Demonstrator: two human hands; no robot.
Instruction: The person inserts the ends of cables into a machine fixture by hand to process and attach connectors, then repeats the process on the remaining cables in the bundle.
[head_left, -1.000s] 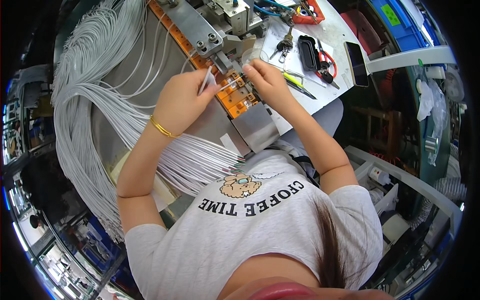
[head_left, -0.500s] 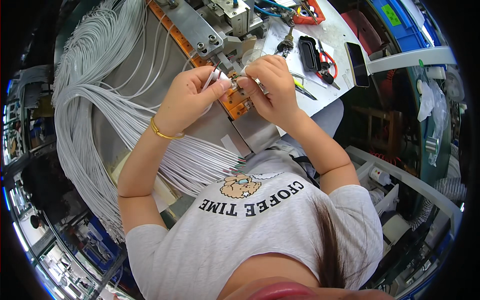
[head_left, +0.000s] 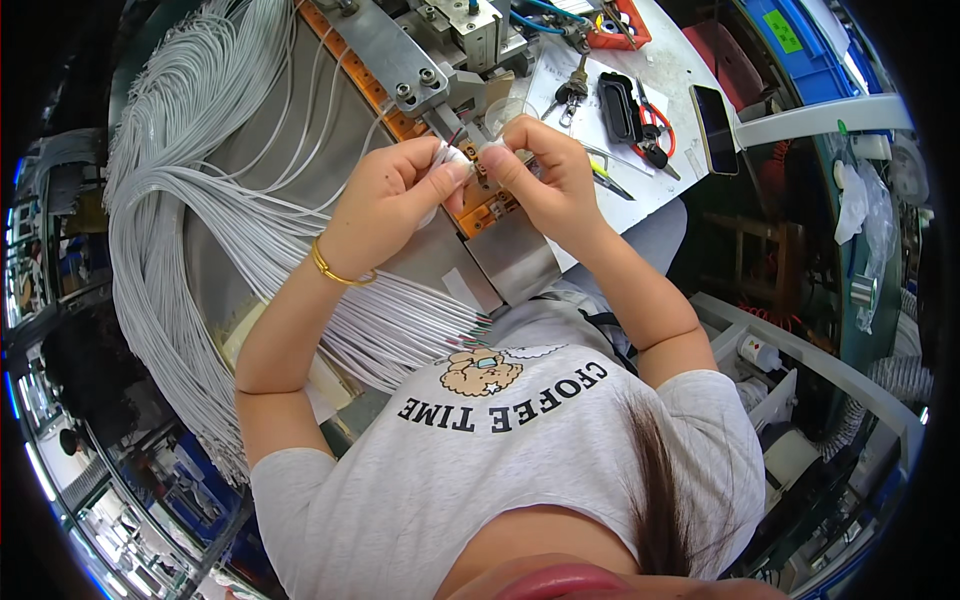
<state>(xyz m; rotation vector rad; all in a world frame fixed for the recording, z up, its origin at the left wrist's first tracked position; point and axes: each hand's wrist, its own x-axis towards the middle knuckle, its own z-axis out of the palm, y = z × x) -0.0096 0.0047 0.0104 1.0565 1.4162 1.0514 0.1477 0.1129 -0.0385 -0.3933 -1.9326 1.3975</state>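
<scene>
My left hand (head_left: 398,200), with a gold bracelet (head_left: 335,266) at its wrist, is closed in a pinch on a white cable end. Thin dark and reddish wires (head_left: 456,135) stick out above its fingertips. Close beside it, my right hand (head_left: 545,183) has thumb and forefinger pressed together, with white coverings at the tips. What lies between those fingers is too small to make out. Both hands hover over the near end of an orange and metal fixture (head_left: 483,217). A thick bundle of white cables (head_left: 390,325), with coloured wire tips, lies below my left forearm.
A steel press mechanism (head_left: 410,75) stands beyond my hands, and loose cables (head_left: 225,75) heap at the far left. To the right are keys (head_left: 574,88), a black case (head_left: 619,108), red-handled pliers (head_left: 655,140), a phone (head_left: 714,130) and a red tray (head_left: 622,28).
My right hand's fingers have shifted slightly left and down, and its thumb and forefinger have changed their pinch. My left hand has moved slightly right and down, its wrist turning a little.
</scene>
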